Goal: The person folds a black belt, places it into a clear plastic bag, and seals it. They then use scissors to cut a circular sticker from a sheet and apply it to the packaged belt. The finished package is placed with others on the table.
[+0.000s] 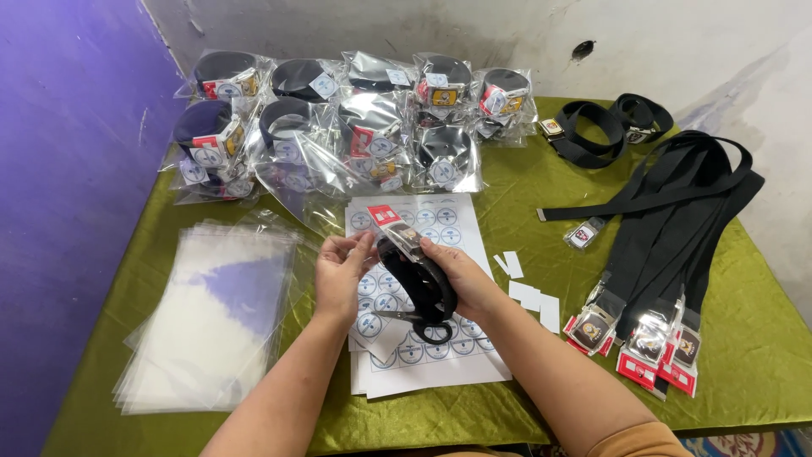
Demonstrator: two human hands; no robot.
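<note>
Packed belts (338, 118) lie behind empty clear bags (211, 322); scissors (414, 318) rest on stickers.

I read the scene as evenly and brightly lit from above, with soft, short shadows. Glare marks the bagged belts (338, 118) and bag stack (211, 322) (strongest on creases). Focus is sharp; edges bow slightly.

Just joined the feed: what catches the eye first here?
Both hands, left hand and right hand, hold a coiled black belt at table centre, above a sticker sheet with scissors on it. Bagged belts pile at the back; loose belts lie right, clear bags left.
</note>
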